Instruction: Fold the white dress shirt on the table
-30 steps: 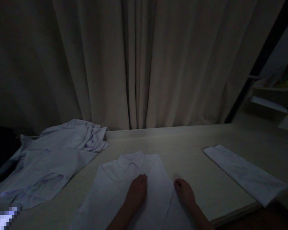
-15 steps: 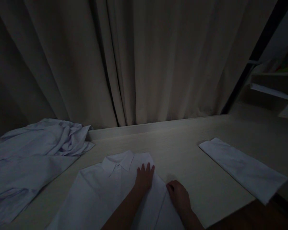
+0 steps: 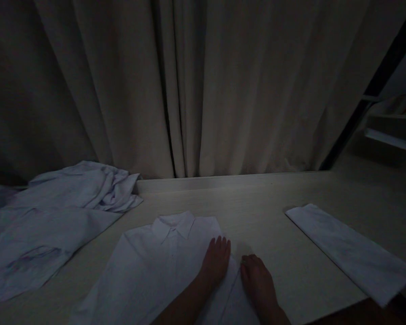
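Observation:
A white collared shirt point(image 3: 149, 262) lies front up on the pale tabletop, its collar toward the curtain and its lower part cut off by the view's bottom edge. Flat on the shirt's right shoulder area rests my left hand point(image 3: 217, 258), fingers stretched out and held close together. Just to its right, my right hand point(image 3: 259, 282) is curled at the outer edge of the shirt's sleeve, thumb and fingers closed on the cloth. Dim light blurs the exact grip of those fingertips.
Rumpled white clothing point(image 3: 64, 216) is heaped on the left of the tabletop point(image 3: 257, 203). A neatly folded white garment point(image 3: 348, 248) lies at the right, near the front edge. Behind hangs a beige curtain point(image 3: 250, 90); a shelf unit point(image 3: 389, 122) stands at far right.
My left hand has slid a little to the right across the shirt toward its sleeve side. My right hand stays by the sleeve edge, its fingers lying lower. The view has shifted slightly left.

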Demonstrator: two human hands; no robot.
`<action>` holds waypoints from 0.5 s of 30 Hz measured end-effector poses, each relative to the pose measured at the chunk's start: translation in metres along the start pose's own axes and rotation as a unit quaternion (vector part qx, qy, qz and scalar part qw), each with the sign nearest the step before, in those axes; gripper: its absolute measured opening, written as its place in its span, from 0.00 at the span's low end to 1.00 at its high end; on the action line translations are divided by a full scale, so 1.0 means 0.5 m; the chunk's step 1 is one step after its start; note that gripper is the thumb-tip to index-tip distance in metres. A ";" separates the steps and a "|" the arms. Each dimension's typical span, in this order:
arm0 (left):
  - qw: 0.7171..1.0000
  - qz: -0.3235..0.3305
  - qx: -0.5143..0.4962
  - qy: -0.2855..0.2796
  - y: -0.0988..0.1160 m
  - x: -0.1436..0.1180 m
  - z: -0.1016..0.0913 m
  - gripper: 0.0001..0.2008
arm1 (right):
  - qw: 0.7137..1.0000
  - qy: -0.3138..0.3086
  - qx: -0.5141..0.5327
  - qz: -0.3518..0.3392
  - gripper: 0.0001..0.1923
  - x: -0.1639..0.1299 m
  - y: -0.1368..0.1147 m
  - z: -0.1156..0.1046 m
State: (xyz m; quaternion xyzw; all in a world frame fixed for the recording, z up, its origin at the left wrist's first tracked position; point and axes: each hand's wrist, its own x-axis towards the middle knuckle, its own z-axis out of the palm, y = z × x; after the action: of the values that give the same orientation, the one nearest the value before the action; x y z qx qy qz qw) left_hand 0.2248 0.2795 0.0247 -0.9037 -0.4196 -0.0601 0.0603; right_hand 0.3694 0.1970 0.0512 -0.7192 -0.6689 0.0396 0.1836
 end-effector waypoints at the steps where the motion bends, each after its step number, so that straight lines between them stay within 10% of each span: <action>1: 1.000 0.009 -0.010 0.001 0.013 -0.020 -0.015 0.23 | 1.000 -0.001 0.006 -0.011 0.17 -0.004 0.001 0.004; 6: 0.990 -0.030 -0.115 0.069 -0.020 -0.176 -0.099 0.29 | 0.996 -0.004 0.029 -0.089 0.17 -0.015 0.033 0.047; 12: 0.892 -0.417 -0.150 0.088 -0.290 -0.494 -0.178 0.21 | 0.987 0.026 0.074 -0.141 0.17 0.001 -0.034 0.077; 15: 0.861 -0.481 -0.147 0.071 -0.391 -0.595 -0.191 0.22 | 0.982 0.016 0.080 -0.173 0.18 0.015 -0.150 0.083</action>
State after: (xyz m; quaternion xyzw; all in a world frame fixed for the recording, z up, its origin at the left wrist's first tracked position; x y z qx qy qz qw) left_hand -0.1213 0.1660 0.0829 -0.5812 -0.7830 -0.2066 -0.0803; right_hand 0.2866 0.2160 0.0377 -0.5762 -0.7749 0.0491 0.2551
